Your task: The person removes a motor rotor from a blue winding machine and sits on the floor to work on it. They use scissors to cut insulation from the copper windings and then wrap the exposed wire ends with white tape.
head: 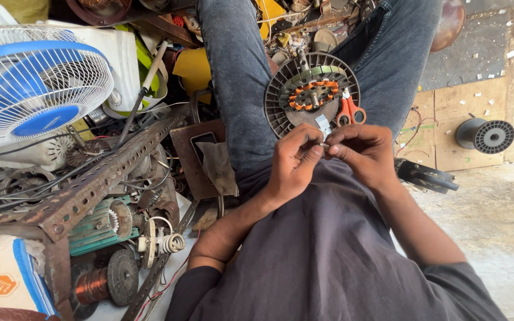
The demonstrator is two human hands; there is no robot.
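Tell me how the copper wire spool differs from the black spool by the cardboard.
The copper wire spool is wound full of reddish wire; the black spool looks empty. The copper one lies at lower left among scrap, the black one at right, near the cardboard. Both lie on their sides.

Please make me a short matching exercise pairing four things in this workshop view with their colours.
Things:
1. scissors handles
2. table fan blades
3. wire spool on the floor
4. stator windings in the round motor part

Colours:
A. blue
B. copper-orange
C. red-orange
D. dark grey

The left hand and right hand pinch a small pale piece between their fingertips, just below the motor part.

Pairs: 1-C, 2-A, 3-D, 4-B
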